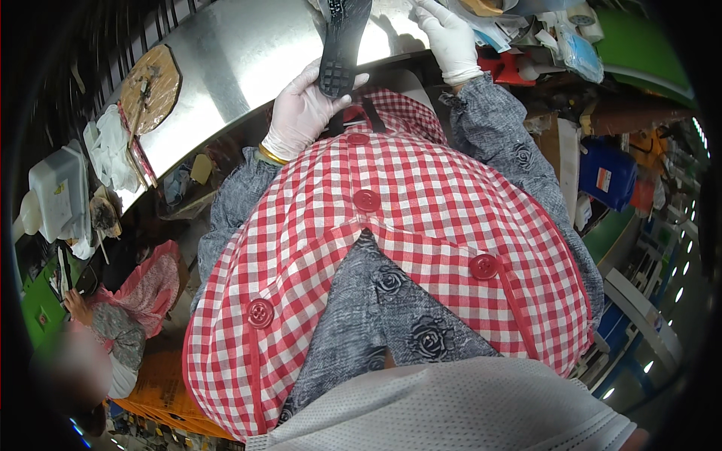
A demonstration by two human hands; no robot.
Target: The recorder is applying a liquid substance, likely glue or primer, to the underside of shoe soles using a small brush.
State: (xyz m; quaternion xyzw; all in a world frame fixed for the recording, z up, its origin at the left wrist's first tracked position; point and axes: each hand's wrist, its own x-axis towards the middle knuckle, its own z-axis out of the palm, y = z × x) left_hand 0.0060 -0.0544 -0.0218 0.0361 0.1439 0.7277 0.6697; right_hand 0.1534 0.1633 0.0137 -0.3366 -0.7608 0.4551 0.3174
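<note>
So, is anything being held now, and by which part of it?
The white-gloved left hand holds a black shoe with a treaded sole by its near end. Whether the white-gloved right hand holds anything cannot be told.

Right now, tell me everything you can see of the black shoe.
The shoe is black, its rubbery-looking sole facing the camera, with blocky tread at the rounded near end. It points away from the body, and the picture's top edge cuts off its far end. The gloved left hand grips the near end. In this view it crosses the near edge of the shiny metal table.
</note>
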